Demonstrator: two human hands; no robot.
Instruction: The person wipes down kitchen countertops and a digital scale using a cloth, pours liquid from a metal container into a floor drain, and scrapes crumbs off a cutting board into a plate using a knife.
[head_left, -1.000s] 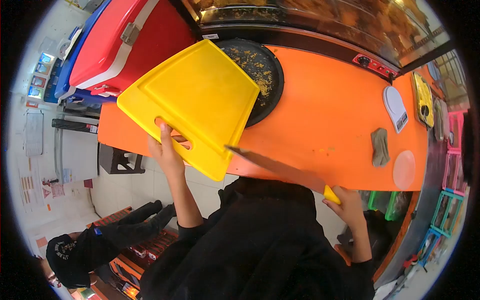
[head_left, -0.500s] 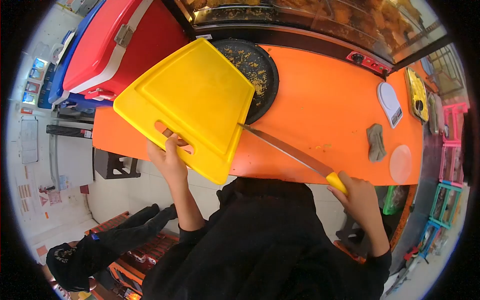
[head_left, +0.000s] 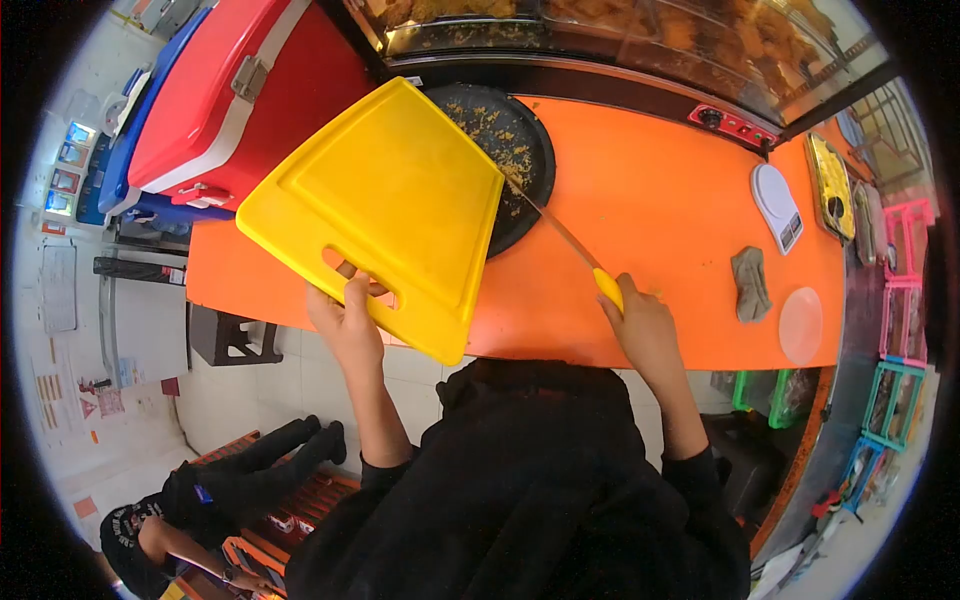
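My left hand point(head_left: 347, 325) grips a yellow cutting board point(head_left: 390, 190) through its handle slot, thumb on top. The board is held tilted over the left part of the orange table and overlaps a round black tray point(head_left: 530, 140) strewn with crumbs. In my right hand point(head_left: 643, 328) is a knife point(head_left: 572, 241), held by its yellow handle. Its blade points away to the upper left, and the tip is at the board's right edge, above the tray. Whether the tip touches the board I cannot tell.
A red cooler box point(head_left: 270, 110) stands at the left, beside a glass display case point(head_left: 600, 40) at the back. On the orange table point(head_left: 630, 190) are a white scale point(head_left: 776, 205), a grey cloth point(head_left: 750, 284) and a pinkish disc point(head_left: 801, 326). Another person point(head_left: 190, 500) is at lower left.
My right hand has moved left and away from me, and the knife tip has slid up along the board's right edge. The board shifted slightly right. The other person has changed posture.
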